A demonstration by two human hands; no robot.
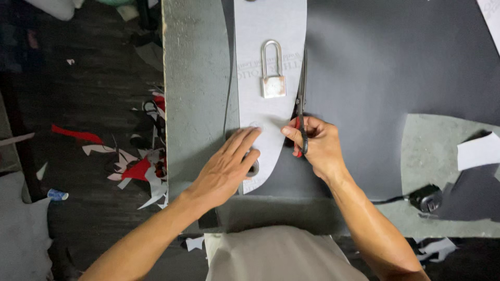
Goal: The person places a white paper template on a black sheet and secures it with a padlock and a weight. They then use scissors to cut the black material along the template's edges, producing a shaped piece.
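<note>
- My left hand [229,166] is lying flat, fingers stretched out and together, pressing down on the lower end of a pale grey pattern template [268,67]; it is gripping nothing.
- My right hand [317,145] is closing around the red handles of a pair of scissors [301,99], thumb and fingers through the loops.
- The scissors' dark blades are pointing away from me, running along the right edge of the template where it is lying on a dark sheet of material [385,67]. Whether the blades are parted I cannot tell.
- Farther up the template, a silver padlock [273,73] is sitting on it, shackle pointing away.
- The template and dark sheet are resting on a grey-green worktable [195,78].
- To my right, a small black object [429,199] and a white scrap of paper [478,151] are lying near the sheet's edge.
- On the floor to my left, red and white offcuts [138,166] are lying scattered.
</note>
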